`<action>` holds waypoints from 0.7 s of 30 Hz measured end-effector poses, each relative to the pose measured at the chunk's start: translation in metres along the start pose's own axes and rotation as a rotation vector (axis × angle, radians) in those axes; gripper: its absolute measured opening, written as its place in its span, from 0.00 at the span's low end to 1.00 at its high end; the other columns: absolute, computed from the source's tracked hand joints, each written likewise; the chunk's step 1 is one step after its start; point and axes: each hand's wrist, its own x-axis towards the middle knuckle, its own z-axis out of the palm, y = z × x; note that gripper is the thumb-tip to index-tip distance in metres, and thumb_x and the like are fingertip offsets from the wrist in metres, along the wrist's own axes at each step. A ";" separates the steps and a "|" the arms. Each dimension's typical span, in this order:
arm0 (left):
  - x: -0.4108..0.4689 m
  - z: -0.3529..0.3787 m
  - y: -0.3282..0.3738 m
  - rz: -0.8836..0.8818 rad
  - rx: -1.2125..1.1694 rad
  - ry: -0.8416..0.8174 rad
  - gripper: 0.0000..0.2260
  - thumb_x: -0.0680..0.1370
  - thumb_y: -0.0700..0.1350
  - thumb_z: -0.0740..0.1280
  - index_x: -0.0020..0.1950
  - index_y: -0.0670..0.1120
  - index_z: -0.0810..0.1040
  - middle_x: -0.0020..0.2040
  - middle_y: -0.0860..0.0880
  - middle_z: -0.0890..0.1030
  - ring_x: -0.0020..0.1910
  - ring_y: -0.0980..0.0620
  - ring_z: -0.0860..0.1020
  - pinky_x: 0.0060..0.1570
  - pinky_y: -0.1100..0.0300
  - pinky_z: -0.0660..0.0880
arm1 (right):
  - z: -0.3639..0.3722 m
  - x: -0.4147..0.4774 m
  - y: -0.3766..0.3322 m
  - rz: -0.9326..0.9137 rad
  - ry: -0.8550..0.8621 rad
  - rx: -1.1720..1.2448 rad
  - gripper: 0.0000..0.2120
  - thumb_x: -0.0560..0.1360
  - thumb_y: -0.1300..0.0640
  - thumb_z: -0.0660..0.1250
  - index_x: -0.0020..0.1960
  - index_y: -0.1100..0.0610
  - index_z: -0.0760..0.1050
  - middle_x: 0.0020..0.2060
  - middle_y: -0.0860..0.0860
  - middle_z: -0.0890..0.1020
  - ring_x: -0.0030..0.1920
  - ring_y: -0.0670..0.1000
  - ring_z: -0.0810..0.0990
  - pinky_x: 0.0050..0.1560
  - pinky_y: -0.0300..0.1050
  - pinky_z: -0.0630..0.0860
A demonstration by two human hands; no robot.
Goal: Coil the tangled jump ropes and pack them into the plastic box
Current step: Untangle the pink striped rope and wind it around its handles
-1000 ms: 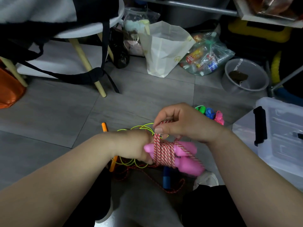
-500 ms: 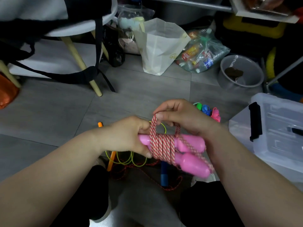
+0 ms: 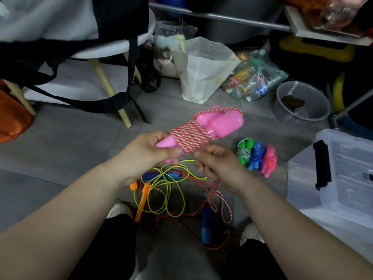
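My left hand [image 3: 145, 152] grips the near end of the pink-handled jump rope [image 3: 214, 124], whose red-and-white cord is wound tightly round both handles. The bundle points up and to the right. My right hand [image 3: 218, 164] pinches the loose end of that cord just below the wraps, and a loop of it hangs down toward the floor. Under my hands lies a tangle of yellow-green rope [image 3: 167, 190] with orange handles and red rope [image 3: 181, 227] with blue handles. Three coiled ropes [image 3: 256, 156], green, blue and pink, lie on the floor to the right. The clear plastic box [image 3: 343, 178] stands at the right.
A white paper bag [image 3: 201, 71] and a clear bag of packets [image 3: 252, 77] stand further back. A grey bowl [image 3: 302, 102] sits at the back right. A white stool [image 3: 113, 51] with black straps hanging from it stands at the left, beside an orange bag [image 3: 12, 118].
The pink-handled bundle has swung from pointing down-right to pointing up-right. My right hand came off the top of the wraps and now pinches the cord's loose end below them.
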 end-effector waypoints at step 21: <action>0.013 -0.018 -0.035 -0.004 0.750 0.088 0.10 0.69 0.39 0.72 0.49 0.46 0.80 0.41 0.49 0.80 0.41 0.54 0.78 0.39 0.63 0.71 | 0.013 -0.018 -0.021 -0.287 -0.074 -0.991 0.11 0.76 0.53 0.61 0.54 0.54 0.78 0.45 0.51 0.82 0.42 0.48 0.77 0.37 0.41 0.68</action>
